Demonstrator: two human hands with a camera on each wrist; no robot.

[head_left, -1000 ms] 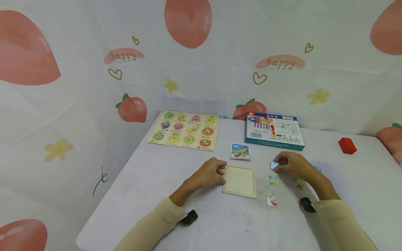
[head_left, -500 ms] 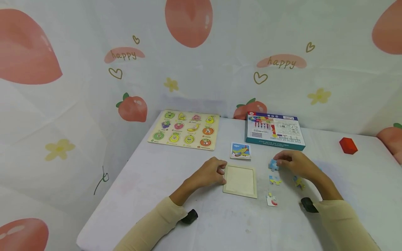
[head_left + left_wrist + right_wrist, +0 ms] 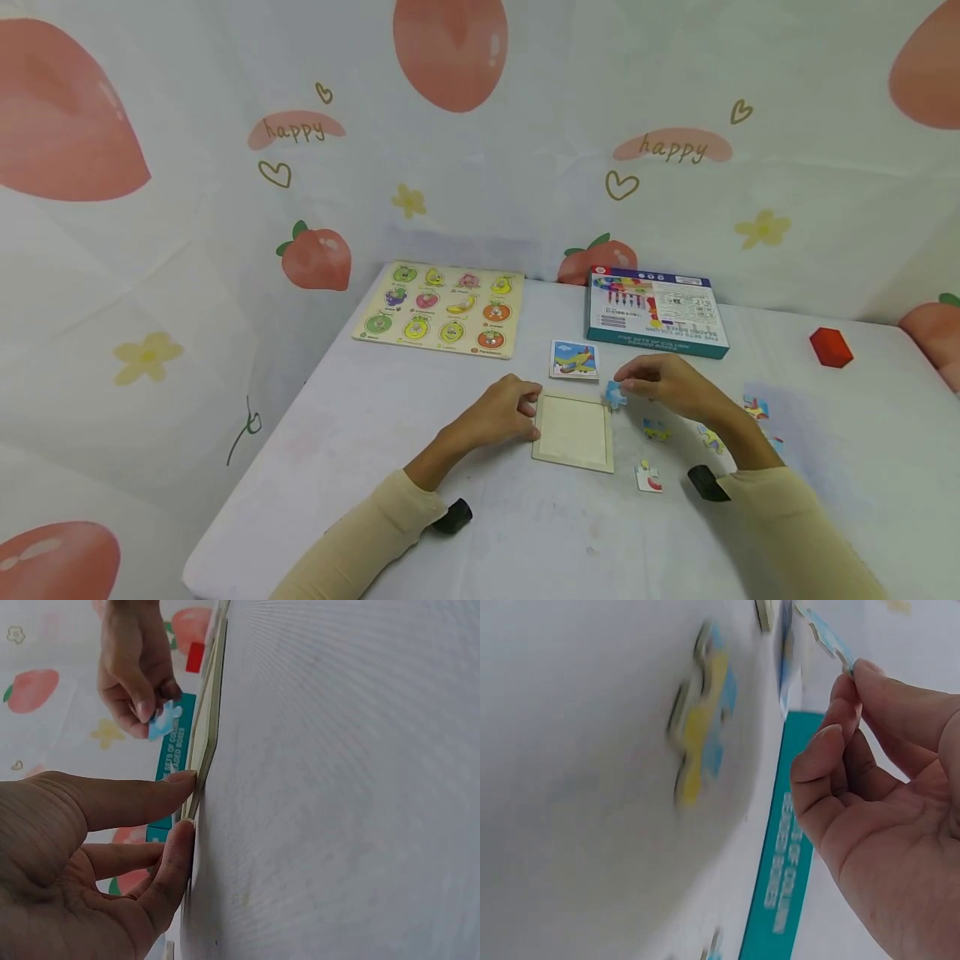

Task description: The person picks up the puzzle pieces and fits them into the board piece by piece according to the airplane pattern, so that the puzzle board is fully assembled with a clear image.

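Observation:
My right hand [image 3: 671, 385] pinches a light-blue jigsaw piece [image 3: 616, 395] between thumb and fingertips. In the head view that piece overlaps the upper right corner of a square wooden puzzle tray [image 3: 573, 432], whose recess is bare. The right wrist view shows the piece [image 3: 826, 636] raised above the table and tilted. My left hand [image 3: 501, 411] holds the tray's left edge, its thumb and a finger [image 3: 176, 847] right at the rim. Below the right hand lie a blue-and-yellow piece [image 3: 656, 430] and a white-and-red piece [image 3: 648, 477].
More jigsaw pieces [image 3: 711, 439] lie right of these, partly behind the right forearm. Beyond the tray sits an airplane picture card [image 3: 574, 360]. At the back stand a fruit board [image 3: 442, 312] and a teal-edged box [image 3: 656, 312]. A red block [image 3: 830, 347] lies far right.
My right hand has lifted the light-blue piece from the table and carried it left to the tray's corner. The left hand stays at the tray's edge.

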